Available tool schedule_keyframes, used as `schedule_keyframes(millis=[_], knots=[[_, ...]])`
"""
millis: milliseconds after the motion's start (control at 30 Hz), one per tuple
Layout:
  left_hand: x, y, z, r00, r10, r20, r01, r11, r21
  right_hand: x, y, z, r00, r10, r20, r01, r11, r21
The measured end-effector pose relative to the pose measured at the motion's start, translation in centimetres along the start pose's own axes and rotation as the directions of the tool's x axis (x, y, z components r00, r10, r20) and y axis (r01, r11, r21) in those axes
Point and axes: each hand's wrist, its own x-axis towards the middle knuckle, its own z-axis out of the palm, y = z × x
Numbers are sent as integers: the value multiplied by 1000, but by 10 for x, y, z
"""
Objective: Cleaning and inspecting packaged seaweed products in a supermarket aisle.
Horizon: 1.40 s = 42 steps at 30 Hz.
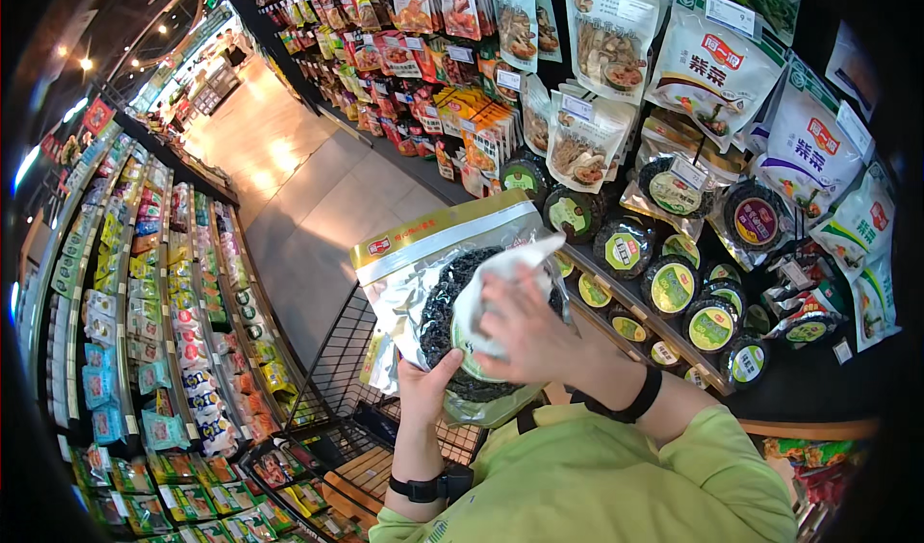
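My left hand (426, 388) grips the lower left of a clear plastic pouch (404, 305) with a gold top band, its thumb lying on the front. Inside the pouch is a round dark cake of dried seaweed (440, 312) with a pale green label. My right hand (523, 319), blurred, presses a white cloth (498, 276) against the front of the pouch, hiding much of the label. Part of another similar pouch (375, 359) shows just behind and below the first one.
A black wire shopping cart (339, 348) stands beneath my hands. On the right, a shelf bears round seaweed packs (671, 287) and hanging pouches (715, 70) with price tags. Shelves of packaged goods (195, 341) line the left. A tiled aisle (325, 182) runs between them.
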Motion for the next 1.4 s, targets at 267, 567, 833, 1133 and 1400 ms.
schedule_keyframes(millis=[267, 567, 833, 1133, 1400], knots=[[-4, -11, -20, 998, -33, 58, 42, 987, -155, 18, 2, 16, 975, -67, -212, 71, 997, 13], [-4, -10, -28, 988, 22, -151, -54, 975, -213, -5, 57, 13, 905, 315, -286, -212, 917, 339], [7, -5, -24, 979, -90, -184, 31, 954, -299, -47, 58, 11, 909, 348, -231, -300, 929, 219], [22, 4, 28, 970, -206, -131, 163, 947, -278, 10, -11, 24, 984, -136, -119, 151, 979, 133], [24, -5, -6, 952, -303, -41, 231, 801, -552, -24, -27, 28, 910, -414, -14, 413, 905, 98]])
